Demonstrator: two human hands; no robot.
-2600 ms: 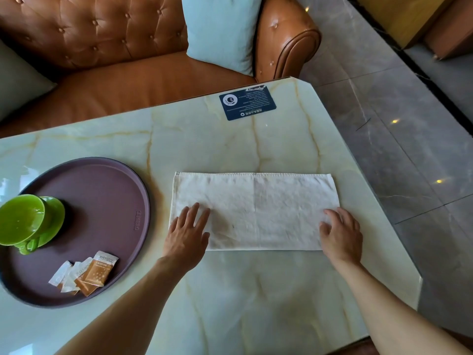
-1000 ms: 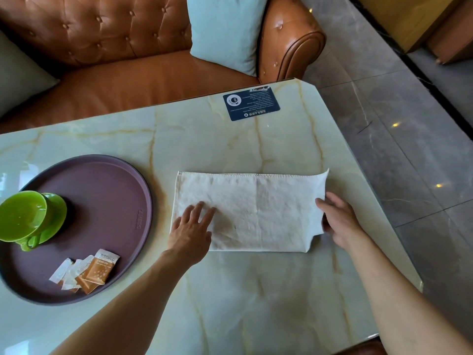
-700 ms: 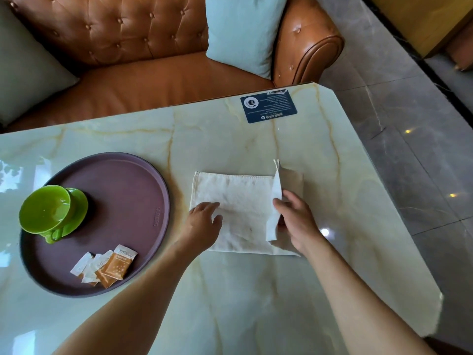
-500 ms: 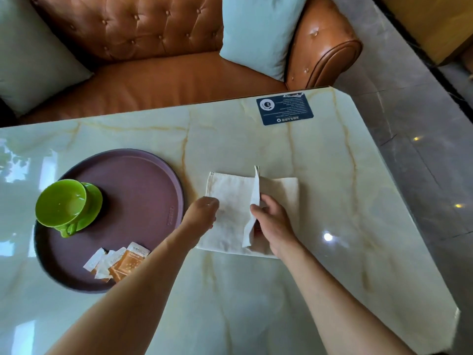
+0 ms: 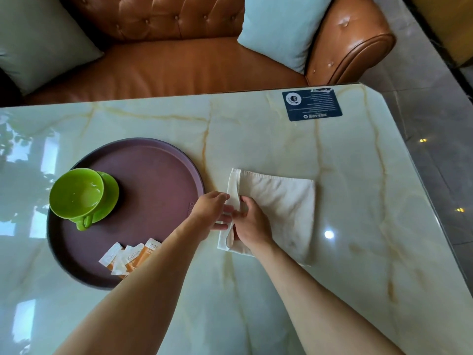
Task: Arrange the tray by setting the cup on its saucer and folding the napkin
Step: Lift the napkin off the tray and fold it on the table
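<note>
Head view: napkin (image 5: pixel 279 211) lies on the table (image 5: pixel 281 139) just right of the tray (image 5: pixel 153 175), top layer nearly folded over. Your right hand (image 5: pixel 252 225) pinches that flap's free edge; left hand (image 5: pixel 212 210) sits loosely spread at the napkin's left edge, gripping nothing afaict. Line up edges w/ both hands, lay the flap flat, then press along the crease. Cup (image 5: pixel 76 193) sits on its saucer (image 5: pixel 108 198) already.
</note>
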